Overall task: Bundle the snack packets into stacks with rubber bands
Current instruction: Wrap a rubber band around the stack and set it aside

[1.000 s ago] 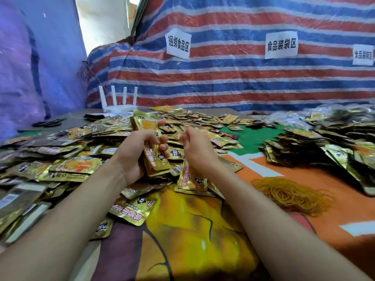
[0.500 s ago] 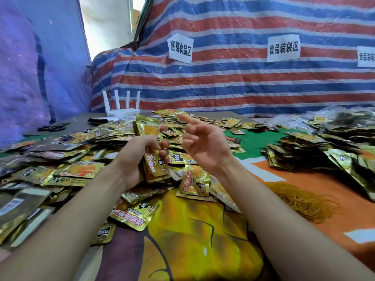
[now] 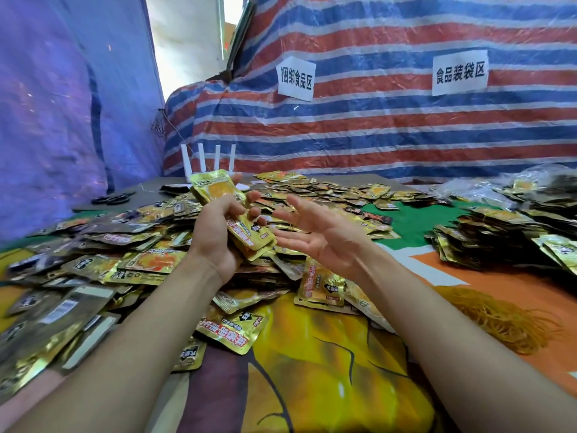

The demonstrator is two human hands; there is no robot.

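Change: right hand [image 3: 318,239], curled low among the packets a second ago, has lifted and spread.
Meaning: stack probably complete; banding next.
Left hand [image 3: 215,242]: fingers curled round the stack [image 3: 251,234].
Right hand: palm up, holding nothing.
Stack: gold foil, tilted, above loose packets [image 3: 140,260]; no band seen.
Rubber bands [image 3: 499,320]: heaped on the bench [image 3: 312,370], well apart to the right.

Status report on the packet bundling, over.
Left hand grips a stack of packets. Right hand open, palm up, beside it. Rubber band pile lies right of the forearm. Nothing blocks the hands.
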